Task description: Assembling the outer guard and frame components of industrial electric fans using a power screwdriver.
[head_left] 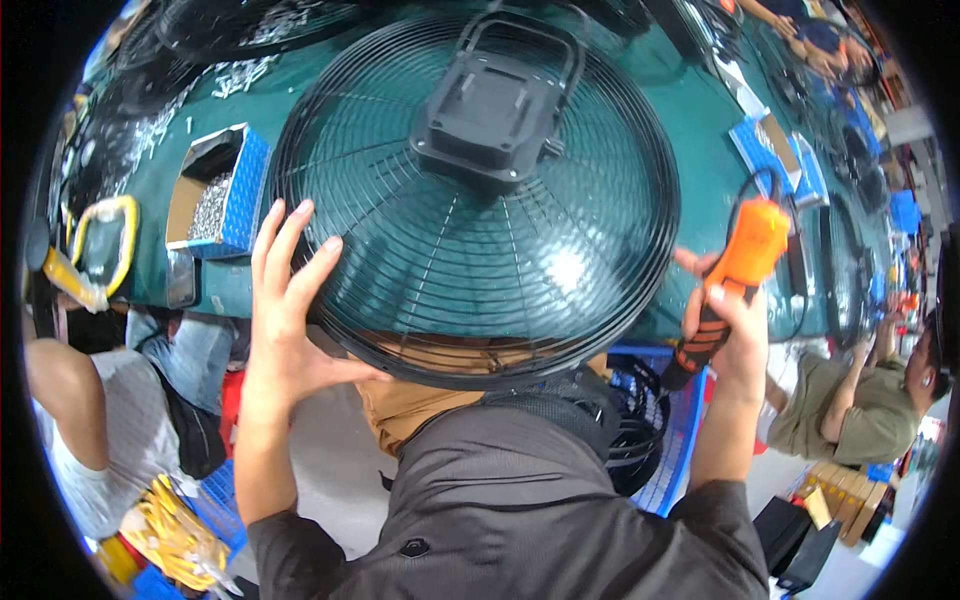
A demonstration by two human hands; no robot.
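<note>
A round black wire fan guard [440, 290] lies before me, its near edge jutting past the table edge over my lap. On its far half sits a square black motor housing [490, 115] with a black bracket above it. At the guard's left rim my left hand [285, 310] is open, fingers spread and thumb stretched along the near rim; whether it presses on the wire I cannot tell. My right hand [738, 335] is closed round an orange and black electric screwdriver [752, 245], tilted beside the right rim. Its cord loops up behind it.
A blue cardboard box [245, 190] of small metal screws stands left on the green table [225, 95], near a yellow-handled tool [75, 275]. Blue boxes [770, 150] lie right. A blue crate [685, 440] with black parts sits below. People work on both sides.
</note>
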